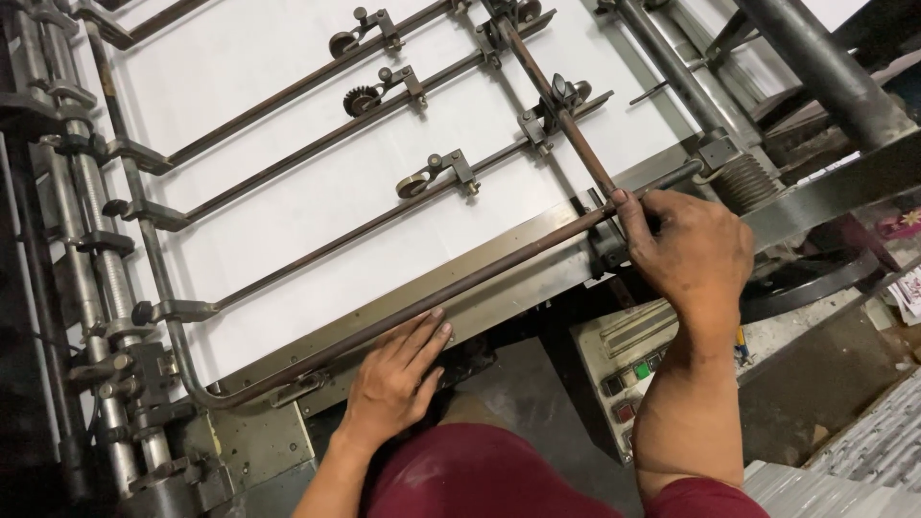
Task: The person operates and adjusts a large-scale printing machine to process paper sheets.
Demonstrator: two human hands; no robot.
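Observation:
A long brown metal rod [460, 288] runs along the near edge of a machine's feed table [288, 201] covered with white paper. My right hand [686, 249] is closed around the rod near its right end, beside a black clamp block [606, 245]. My left hand [398, 369] lies flat, fingers together, pressing on the metal edge strip [499, 307] just below the rod's middle. Several thin guide bars with small wheels [414, 184] cross the white sheet above.
A grey control box with green and red buttons [633, 369] sits under my right forearm. Rollers and threaded shafts [96, 288] line the left side. A coil spring [748, 182] and thick black bars [825, 67] stand at the right. Stacked paper [863, 460] lies bottom right.

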